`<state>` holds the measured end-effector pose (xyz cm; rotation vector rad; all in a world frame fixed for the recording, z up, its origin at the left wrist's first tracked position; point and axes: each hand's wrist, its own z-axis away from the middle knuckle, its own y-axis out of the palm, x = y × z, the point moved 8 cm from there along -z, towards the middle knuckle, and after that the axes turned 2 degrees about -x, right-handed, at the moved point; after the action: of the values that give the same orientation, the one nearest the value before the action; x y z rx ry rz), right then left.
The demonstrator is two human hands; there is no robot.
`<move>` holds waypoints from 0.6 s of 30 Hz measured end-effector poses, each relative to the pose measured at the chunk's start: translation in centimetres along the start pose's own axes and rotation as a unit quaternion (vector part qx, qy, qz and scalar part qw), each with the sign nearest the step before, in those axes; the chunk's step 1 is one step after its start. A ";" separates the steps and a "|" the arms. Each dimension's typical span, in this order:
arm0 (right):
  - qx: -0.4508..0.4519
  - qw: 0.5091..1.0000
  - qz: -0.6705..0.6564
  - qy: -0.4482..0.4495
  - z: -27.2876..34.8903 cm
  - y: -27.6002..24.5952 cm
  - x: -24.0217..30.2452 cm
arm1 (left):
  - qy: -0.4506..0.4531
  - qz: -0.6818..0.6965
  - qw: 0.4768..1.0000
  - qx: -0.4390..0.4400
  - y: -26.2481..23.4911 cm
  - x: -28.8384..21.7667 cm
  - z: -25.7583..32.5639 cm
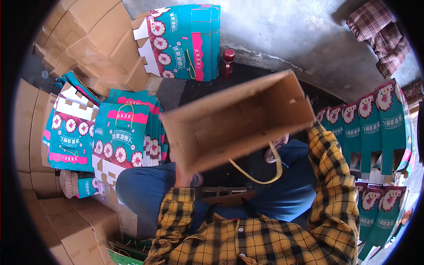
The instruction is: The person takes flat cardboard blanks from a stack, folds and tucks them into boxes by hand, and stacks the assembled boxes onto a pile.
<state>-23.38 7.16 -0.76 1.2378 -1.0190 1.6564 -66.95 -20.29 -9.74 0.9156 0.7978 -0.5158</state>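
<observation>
Head view: the person is holding a flattened brown carton blank [238, 119] above the lap, its plain corrugated inside facing up. Left hand [183, 176] is gripping the lower left corner; right hand is hidden behind the panel, grip cannot be told. Yellow rope handle [265, 170] is dangling below. Step judged: folding underway; next move calls for squaring the panels along stiff creases. Glossy teal printed blanks [119, 137] are lying stacked to the left.

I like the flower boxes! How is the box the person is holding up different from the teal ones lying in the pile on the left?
The held box is opened up and shows its plain brown inside; the stacked flat boxes show teal and pink flower print. The held box is lifted and tilted by both hands; the flat boxes lie in a pile. Both have a yellow cord handle.
</observation>
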 end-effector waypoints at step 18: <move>0.129 0.931 0.291 0.178 -1.0 5.7 -1.5 | 0.186 -0.479 0.858 0.014 5.5 -2.8 0.3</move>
<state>-28.67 5.90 -3.20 0.7691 -1.0141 2.4357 -64.72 -17.48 -4.74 0.5907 1.6168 -1.2402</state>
